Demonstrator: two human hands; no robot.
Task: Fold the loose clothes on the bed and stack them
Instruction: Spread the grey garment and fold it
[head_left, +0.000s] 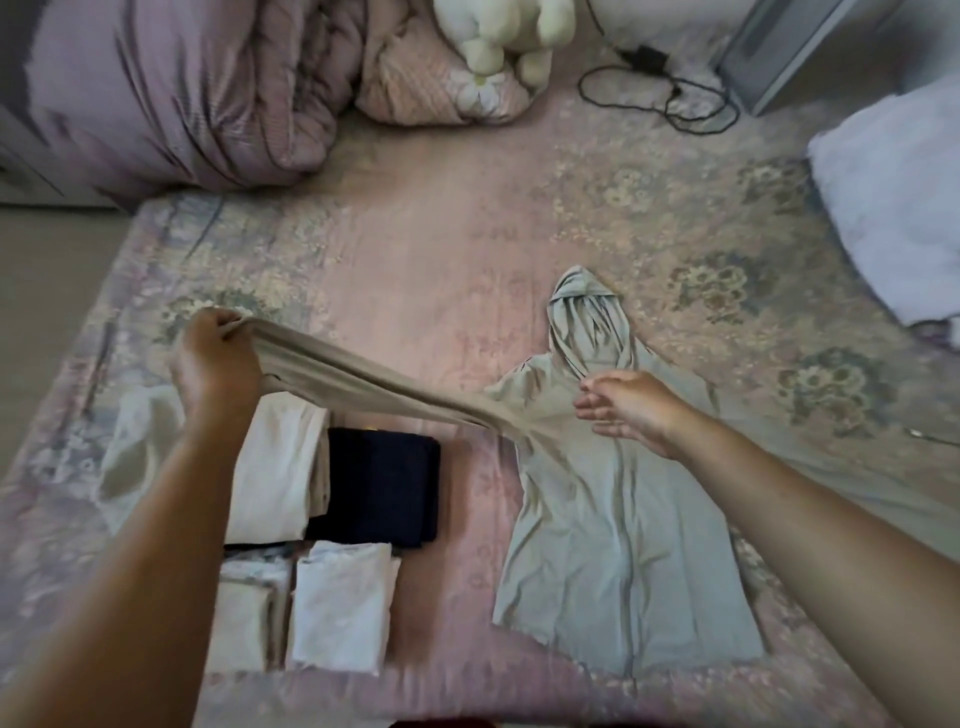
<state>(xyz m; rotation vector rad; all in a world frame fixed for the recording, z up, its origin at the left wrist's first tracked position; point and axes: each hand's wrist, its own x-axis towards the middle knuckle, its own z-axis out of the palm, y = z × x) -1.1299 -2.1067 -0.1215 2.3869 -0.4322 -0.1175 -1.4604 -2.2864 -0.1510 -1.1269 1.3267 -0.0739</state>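
A light grey-green hooded garment of thin fabric (623, 525) lies flat on the bed with the pink flowered cover (441, 270), with its hood pointing away from the person and its hem toward the near edge. The left hand (215, 364) is closed on the end of one long sleeve (363, 382) of this garment and holds it raised and stretched out to the left, so the sleeve runs as a tight band from the shoulder of the garment to the fist. The right hand (628, 410) is above the chest of the garment, just below the hood; its fingers are half spread and loose, and I cannot tell if they touch the cloth.

To the left of the garment lie folded clothes in a group: a cream folded piece (280, 467) partly under the left forearm, a dark navy folded piece (384, 483) touching it, and nearer to the person a white folded piece (343, 603) beside another pale folded piece (249, 613).

Beyond the garment, at the far side of the bed, there is a rolled mauve quilt (171, 88), a cream plush toy (504, 36) and a black cable (670, 93).
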